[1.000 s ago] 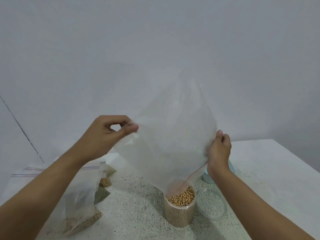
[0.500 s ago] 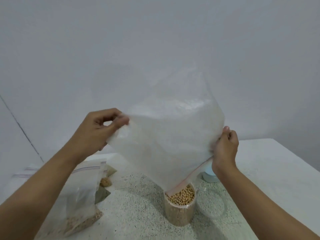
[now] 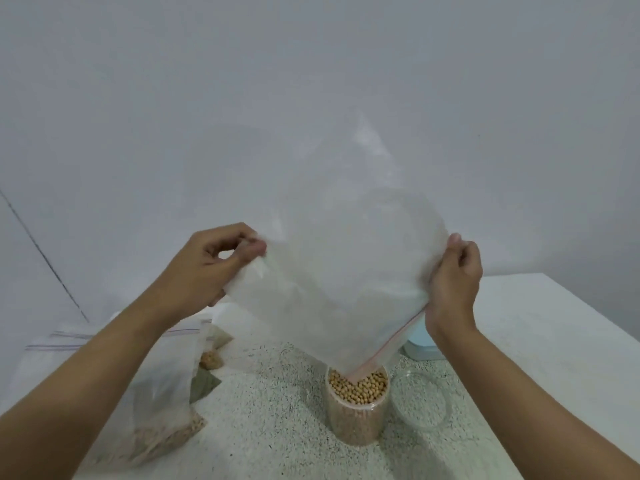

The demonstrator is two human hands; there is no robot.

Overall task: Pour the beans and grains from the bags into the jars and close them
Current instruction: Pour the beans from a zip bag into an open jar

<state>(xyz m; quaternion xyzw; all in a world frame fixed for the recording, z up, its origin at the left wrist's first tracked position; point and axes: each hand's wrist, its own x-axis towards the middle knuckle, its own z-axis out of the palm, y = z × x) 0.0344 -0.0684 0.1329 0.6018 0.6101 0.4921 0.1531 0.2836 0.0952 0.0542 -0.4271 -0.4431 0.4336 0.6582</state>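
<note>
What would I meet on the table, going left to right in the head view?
zip bags of grain → jar of beans → clear round item

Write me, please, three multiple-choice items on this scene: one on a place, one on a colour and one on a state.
1. Where does the clear lid lie?
A. on the table, right of the jar
B. screwed onto the jar
C. on the floor

2. What colour are the beans in the jar?
A. black
B. pale yellow
C. green

3. What state is the jar in?
A. empty
B. closed
C. open and nearly full

Answers: 1 A, the lid lies flat on the table beside the jar. 2 B, the beans at the jar's mouth show pale yellow. 3 C, the beans reach near the rim and a corner of the bag dips into the open mouth.
</note>
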